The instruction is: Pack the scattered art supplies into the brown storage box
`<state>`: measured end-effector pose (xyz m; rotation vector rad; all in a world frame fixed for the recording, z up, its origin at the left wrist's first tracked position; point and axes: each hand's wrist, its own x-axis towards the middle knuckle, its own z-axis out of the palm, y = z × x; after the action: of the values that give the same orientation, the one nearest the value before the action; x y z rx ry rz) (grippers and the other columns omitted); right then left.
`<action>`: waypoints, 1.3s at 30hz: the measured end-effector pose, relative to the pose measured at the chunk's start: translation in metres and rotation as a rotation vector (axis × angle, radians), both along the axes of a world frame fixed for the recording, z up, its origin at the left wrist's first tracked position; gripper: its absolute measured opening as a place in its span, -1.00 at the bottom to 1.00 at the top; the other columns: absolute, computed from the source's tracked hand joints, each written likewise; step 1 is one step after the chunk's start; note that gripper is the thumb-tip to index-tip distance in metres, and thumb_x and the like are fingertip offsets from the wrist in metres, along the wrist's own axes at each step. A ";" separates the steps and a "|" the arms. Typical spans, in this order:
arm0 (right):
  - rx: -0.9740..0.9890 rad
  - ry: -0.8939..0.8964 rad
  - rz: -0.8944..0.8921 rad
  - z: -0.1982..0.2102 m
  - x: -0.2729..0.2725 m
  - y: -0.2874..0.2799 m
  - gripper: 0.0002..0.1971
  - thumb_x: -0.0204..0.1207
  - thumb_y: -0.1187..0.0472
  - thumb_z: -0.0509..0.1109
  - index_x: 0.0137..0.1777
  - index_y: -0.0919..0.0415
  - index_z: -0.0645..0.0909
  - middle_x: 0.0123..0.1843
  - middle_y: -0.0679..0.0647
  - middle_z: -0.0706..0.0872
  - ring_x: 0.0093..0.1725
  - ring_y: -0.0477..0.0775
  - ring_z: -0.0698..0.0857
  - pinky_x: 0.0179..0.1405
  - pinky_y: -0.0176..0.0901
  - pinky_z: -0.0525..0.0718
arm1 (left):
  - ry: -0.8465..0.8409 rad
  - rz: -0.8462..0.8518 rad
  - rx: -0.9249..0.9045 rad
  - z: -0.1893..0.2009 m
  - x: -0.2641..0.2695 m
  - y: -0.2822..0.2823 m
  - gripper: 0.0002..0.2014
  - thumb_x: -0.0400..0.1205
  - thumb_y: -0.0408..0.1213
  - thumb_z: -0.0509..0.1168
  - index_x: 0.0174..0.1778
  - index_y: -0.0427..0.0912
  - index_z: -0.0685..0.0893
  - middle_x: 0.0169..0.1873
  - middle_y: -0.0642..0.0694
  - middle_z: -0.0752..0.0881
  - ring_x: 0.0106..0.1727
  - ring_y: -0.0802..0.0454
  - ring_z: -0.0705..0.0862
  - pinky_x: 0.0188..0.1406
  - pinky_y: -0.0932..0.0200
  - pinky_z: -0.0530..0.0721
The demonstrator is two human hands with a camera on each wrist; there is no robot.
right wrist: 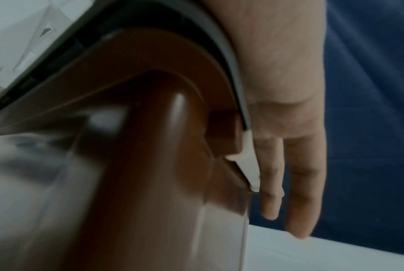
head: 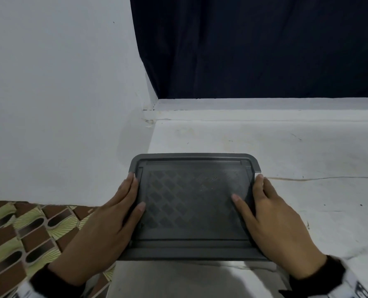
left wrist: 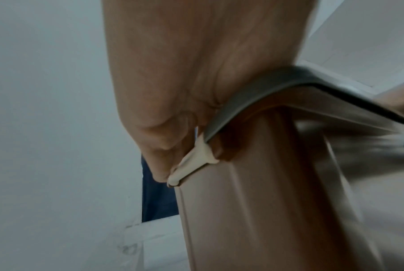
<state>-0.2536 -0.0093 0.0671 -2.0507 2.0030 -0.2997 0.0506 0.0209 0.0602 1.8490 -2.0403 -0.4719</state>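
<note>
**A:** Where is the box, and what are the hands doing?

**B:** The brown storage box stands on a white surface in a corner, close in front of the person. A grey lid with a diamond pattern lies on top of it. The left hand lies along the lid's left edge and the right hand along its right edge. Both have fairly straight fingers laid flat against the sides, thumbs resting on the lid's top. Neither pinches anything.

**B:** The wrist views show a cream latch on each side: the left latch sits touching the left fingers, and the right latch lies against the right fingers.

**A:** So what step is this?

**B:** Most likely seating the lid or working the latches; whether it is going on or coming off, I cannot tell. No art supplies are in view, and the inside of the box is hidden.

**A:** How should it be done well?

**B:** Keep the lid level and press both sides evenly, so neither corner rides up. Move both latches together, fingertips on the cream tabs, and keep the box from sliding on the smooth surface.
</note>
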 end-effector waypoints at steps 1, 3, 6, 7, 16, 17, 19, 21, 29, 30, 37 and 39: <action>0.001 -0.022 -0.005 -0.001 -0.001 0.000 -0.16 0.61 -0.32 -0.11 0.71 0.26 -0.09 0.72 0.11 0.12 0.52 0.18 0.46 0.29 -0.05 0.58 | 0.005 0.008 0.007 0.000 -0.001 0.000 -0.32 0.66 0.25 -0.09 0.70 0.23 -0.11 0.64 0.47 -0.17 0.64 0.48 -0.03 0.49 0.60 -0.08; 0.002 -0.052 -0.001 -0.003 -0.001 -0.002 -0.18 0.63 -0.29 -0.06 0.72 0.24 -0.12 0.73 0.11 0.08 0.56 0.17 0.41 0.36 -0.07 0.53 | -0.022 -0.006 0.017 -0.001 -0.003 -0.001 -0.28 0.63 0.29 -0.12 0.69 0.21 -0.19 0.65 0.42 -0.22 0.65 0.45 -0.07 0.49 0.61 -0.13; -0.023 -0.093 0.017 -0.006 -0.002 -0.011 -0.19 0.65 -0.26 0.02 0.72 0.24 -0.09 0.72 0.11 0.12 0.56 0.15 0.41 0.41 -0.12 0.50 | -0.072 -0.007 0.008 0.000 -0.003 -0.009 -0.25 0.59 0.34 -0.17 0.66 0.21 -0.29 0.66 0.34 -0.29 0.62 0.43 -0.07 0.50 0.55 -0.15; -0.034 -0.105 0.024 -0.006 -0.002 -0.016 -0.19 0.64 -0.25 0.05 0.71 0.25 -0.07 0.69 0.11 0.18 0.53 0.16 0.44 0.39 -0.13 0.50 | -0.071 -0.004 0.009 0.001 -0.002 -0.016 -0.26 0.61 0.37 -0.19 0.66 0.21 -0.29 0.66 0.34 -0.29 0.62 0.43 -0.07 0.48 0.58 -0.17; -0.238 -0.262 -0.030 -0.016 -0.006 -0.135 -0.49 0.53 -0.10 0.40 0.39 0.16 0.57 0.34 0.19 0.55 0.34 0.19 0.54 0.32 -0.16 0.49 | -0.086 0.010 -0.094 0.000 -0.003 -0.143 -0.33 0.73 0.17 -0.02 0.75 -0.01 0.06 0.71 0.08 0.12 0.65 0.04 0.34 0.61 0.24 0.21; -0.265 -0.286 -0.049 -0.015 -0.007 -0.151 -0.53 0.49 -0.09 0.45 0.33 0.14 0.64 0.34 0.18 0.53 0.33 0.17 0.55 0.32 -0.19 0.49 | -0.075 0.026 -0.094 -0.001 -0.004 -0.160 -0.35 0.74 0.16 -0.02 0.74 -0.01 0.10 0.71 0.06 0.18 0.64 0.00 0.37 0.61 0.15 0.27; -0.318 -0.314 -0.077 -0.013 -0.009 -0.182 -0.56 0.44 -0.06 0.53 0.25 0.16 0.70 0.27 0.14 0.54 0.23 0.13 0.61 0.24 -0.27 0.50 | -0.026 0.058 -0.111 -0.002 -0.008 -0.192 -0.38 0.75 0.14 0.01 0.72 -0.02 0.20 0.68 0.03 0.30 0.62 -0.03 0.39 0.59 0.07 0.34; -0.358 -0.329 -0.088 -0.010 -0.009 -0.213 -0.55 0.40 -0.04 0.57 0.22 0.17 0.72 0.20 0.11 0.59 0.15 0.11 0.64 0.15 -0.33 0.47 | 0.072 0.124 -0.193 -0.005 -0.010 -0.224 -0.45 0.74 0.10 0.12 0.63 -0.06 0.40 0.57 -0.03 0.50 0.52 -0.08 0.52 0.45 0.10 0.44; -0.376 -0.308 -0.142 -0.014 -0.017 -0.321 -0.61 0.36 -0.05 0.59 0.02 0.24 0.73 0.08 0.11 0.68 0.05 0.14 0.67 -0.01 -0.28 0.48 | 0.216 0.317 -0.262 -0.013 -0.018 -0.320 -0.56 0.69 0.17 0.19 0.48 0.18 0.47 0.24 -0.02 0.76 0.25 -0.18 0.69 0.29 -0.19 0.62; -0.370 -0.313 -0.151 -0.015 -0.017 -0.328 -0.57 0.35 -0.05 0.60 0.07 0.26 0.73 0.12 0.12 0.67 0.08 0.13 0.66 0.03 -0.30 0.47 | 0.195 0.321 -0.248 -0.013 -0.017 -0.327 -0.55 0.68 0.20 0.19 0.48 0.21 0.46 0.24 -0.01 0.76 0.24 -0.17 0.69 0.29 -0.20 0.62; -0.344 -0.276 -0.136 -0.017 -0.019 -0.338 -0.53 0.42 -0.13 0.52 0.19 0.19 0.72 0.20 0.06 0.66 0.09 0.10 0.68 0.08 -0.20 0.60 | 0.196 0.324 -0.252 -0.022 -0.012 -0.338 -0.58 0.68 0.23 0.14 0.42 0.20 0.50 0.20 0.05 0.76 0.19 -0.10 0.71 0.27 -0.19 0.63; -0.307 -0.248 -0.063 -0.015 -0.021 -0.328 -0.53 0.48 -0.16 0.45 0.25 0.15 0.67 0.23 0.07 0.67 0.15 0.11 0.66 0.15 -0.18 0.59 | 0.216 0.327 -0.295 -0.018 -0.013 -0.329 -0.58 0.71 0.24 0.07 0.40 0.18 0.51 0.15 0.06 0.76 0.16 -0.07 0.70 0.22 -0.20 0.65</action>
<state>-0.2744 -0.3369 0.0526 -2.0000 1.9675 -0.8780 0.0380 -0.3084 0.0424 1.8131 -1.5366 -0.2524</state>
